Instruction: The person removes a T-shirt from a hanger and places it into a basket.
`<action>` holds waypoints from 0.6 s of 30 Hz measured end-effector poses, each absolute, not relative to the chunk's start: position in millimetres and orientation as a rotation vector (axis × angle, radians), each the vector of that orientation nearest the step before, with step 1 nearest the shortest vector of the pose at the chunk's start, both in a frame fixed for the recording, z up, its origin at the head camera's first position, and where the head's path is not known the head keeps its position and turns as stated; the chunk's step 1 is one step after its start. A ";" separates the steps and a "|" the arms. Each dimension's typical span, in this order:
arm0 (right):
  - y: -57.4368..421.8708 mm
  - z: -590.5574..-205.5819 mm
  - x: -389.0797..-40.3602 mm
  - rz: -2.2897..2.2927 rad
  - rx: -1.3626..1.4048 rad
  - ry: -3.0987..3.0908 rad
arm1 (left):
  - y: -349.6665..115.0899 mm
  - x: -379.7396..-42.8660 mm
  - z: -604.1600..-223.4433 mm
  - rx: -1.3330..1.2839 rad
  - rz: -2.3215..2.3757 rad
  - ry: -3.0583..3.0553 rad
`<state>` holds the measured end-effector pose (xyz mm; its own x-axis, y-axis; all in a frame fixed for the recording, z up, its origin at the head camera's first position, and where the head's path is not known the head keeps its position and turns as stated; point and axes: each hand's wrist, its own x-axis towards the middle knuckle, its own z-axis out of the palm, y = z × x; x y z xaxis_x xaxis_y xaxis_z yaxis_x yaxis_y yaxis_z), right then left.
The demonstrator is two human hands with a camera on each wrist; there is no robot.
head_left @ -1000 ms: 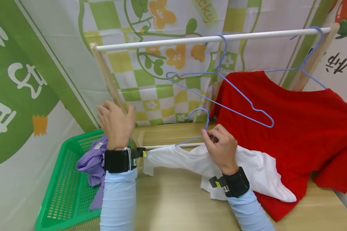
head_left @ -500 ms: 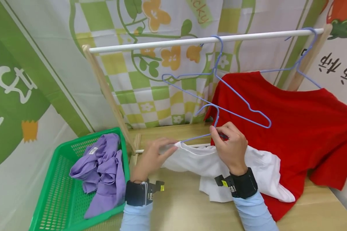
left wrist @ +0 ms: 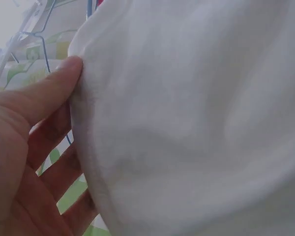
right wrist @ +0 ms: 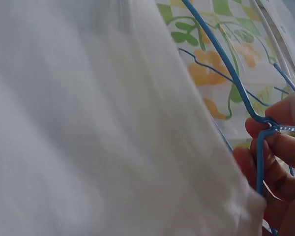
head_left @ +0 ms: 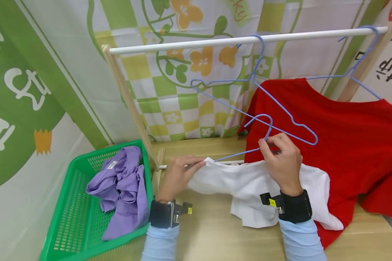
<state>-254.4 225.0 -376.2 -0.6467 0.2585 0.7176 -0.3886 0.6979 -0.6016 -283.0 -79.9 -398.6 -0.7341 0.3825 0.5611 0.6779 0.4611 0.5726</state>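
Note:
A white T-shirt (head_left: 228,185) is held up over the table, with a blue wire hanger (head_left: 270,123) partly inside its neckline. My left hand (head_left: 179,175) grips the shirt's left shoulder beside the hanger's arm; in the left wrist view the thumb (left wrist: 54,88) lies on the cloth edge and the other fingers sit behind it. My right hand (head_left: 284,159) pinches the hanger just below its hook. The right wrist view shows the twisted wire neck (right wrist: 273,125) between thumb and fingers. The hanger's far arm is hidden behind the right hand and the shirt.
A clothes rack with a white rail (head_left: 189,44) stands behind. On it hang a bare blue hanger (head_left: 258,65) and, at right, a red T-shirt (head_left: 339,145) on another hanger. At left, a green basket (head_left: 63,203) holds a purple garment (head_left: 124,192). The wooden table (head_left: 212,235) lies below.
My left hand came from near the rack's left post down and right to the white T-shirt's shoulder and took hold of it. My right hand, still pinching the hanger, shifted slightly right.

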 end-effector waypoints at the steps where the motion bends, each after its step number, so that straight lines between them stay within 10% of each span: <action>1: 228.2 -375.5 -253.8 0.982 0.087 -2.058 | -80.2 -283.2 -398.6 -0.894 -1.152 -2.342; 18: 264.5 -367.7 -243.9 1.129 -0.072 -2.024 | -84.3 -283.1 -395.3 -0.811 -1.088 -2.255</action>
<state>-243.9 264.5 -367.7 -0.6783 0.4027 0.6146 -0.3113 0.6002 -0.7368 -283.1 -84.3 -395.3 -0.6952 0.2927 0.6565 0.6960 0.5025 0.5129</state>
